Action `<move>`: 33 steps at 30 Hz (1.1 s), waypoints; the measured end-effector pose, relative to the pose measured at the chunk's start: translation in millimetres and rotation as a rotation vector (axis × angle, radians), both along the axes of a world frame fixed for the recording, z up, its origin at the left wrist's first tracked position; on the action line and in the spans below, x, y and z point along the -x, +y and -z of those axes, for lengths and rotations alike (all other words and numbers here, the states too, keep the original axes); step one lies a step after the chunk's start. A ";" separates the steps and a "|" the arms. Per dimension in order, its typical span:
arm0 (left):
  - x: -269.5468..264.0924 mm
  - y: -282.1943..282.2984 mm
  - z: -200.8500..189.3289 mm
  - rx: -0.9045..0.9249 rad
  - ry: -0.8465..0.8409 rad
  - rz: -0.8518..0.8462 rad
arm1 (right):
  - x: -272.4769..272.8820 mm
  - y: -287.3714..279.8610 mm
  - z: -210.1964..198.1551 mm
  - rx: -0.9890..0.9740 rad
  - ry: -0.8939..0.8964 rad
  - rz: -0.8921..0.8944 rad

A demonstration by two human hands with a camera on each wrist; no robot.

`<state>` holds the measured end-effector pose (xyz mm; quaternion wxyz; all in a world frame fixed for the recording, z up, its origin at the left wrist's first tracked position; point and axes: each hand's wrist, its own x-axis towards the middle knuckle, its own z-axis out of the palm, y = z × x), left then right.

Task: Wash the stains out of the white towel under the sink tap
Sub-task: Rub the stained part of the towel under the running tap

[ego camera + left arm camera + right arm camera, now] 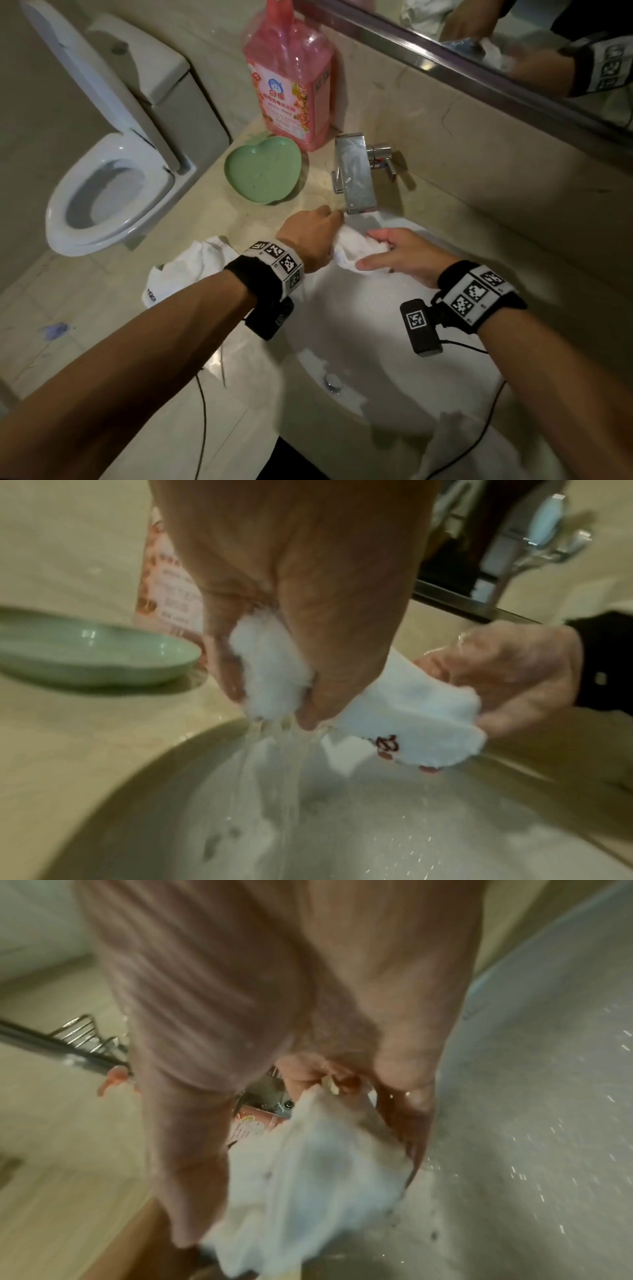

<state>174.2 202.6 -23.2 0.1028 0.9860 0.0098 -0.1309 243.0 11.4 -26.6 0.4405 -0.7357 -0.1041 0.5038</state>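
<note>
Gripping the white towel (354, 248) in both hands just below the tap (358, 178), over the back of the sink (394, 342). Left hand (313, 240) clenching a bunched wad of cloth, water streaming out of the fist into the basin in the left wrist view. Right hand (400, 255) pinching the adjoining fold between thumb and fingers, fingers only partly curled. Rest of the towel trailing over the sink's left rim onto the worktop (284, 212), near its front-left edge. Reddish marks (388, 746) showing on the fold by the right hand; printed logo or stain, cannot tell. Likely mid-scrub or mid-wring. For doing this well: keeping the marked patch directly under the spout, stretching it taut between the two grips, rubbing cloth against cloth in short strokes, then squeezing and rechecking. Feeding the trailing end into the basin too, otherwise dripping onto the worktop and floor. Pink detergent bottle (291, 82) and green apple-shaped dish (262, 169) standing at the worktop's back edge left of the tap, within reach if plain water proves insufficient. Keeping the wrist-camera cables clear of the water.
</note>
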 end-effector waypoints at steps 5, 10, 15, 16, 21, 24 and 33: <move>22.5 5.3 -25.7 -0.075 -0.115 0.273 | 20.2 9.5 -6.1 -0.095 0.212 -0.010; 26.2 1.9 -41.1 -0.170 -0.199 0.411 | 41.2 16.6 -15.9 -0.047 0.124 -0.102; 23.5 -5.1 -38.1 -0.254 -0.120 0.352 | 59.2 16.2 -8.9 -0.002 -0.025 0.057; 23.3 -6.6 -35.2 -0.256 -0.090 0.329 | 61.3 15.1 -6.7 0.038 -0.113 0.045; 19.8 -22.5 -15.5 -0.258 0.118 0.210 | 66.5 7.1 7.1 0.350 -0.720 -0.249; 13.5 -52.2 -6.1 -0.409 0.424 0.025 | 68.1 2.8 17.3 0.426 -0.925 -0.337; 15.2 -49.5 33.5 -0.026 0.486 0.057 | 62.2 -10.1 26.0 0.516 -1.173 -0.621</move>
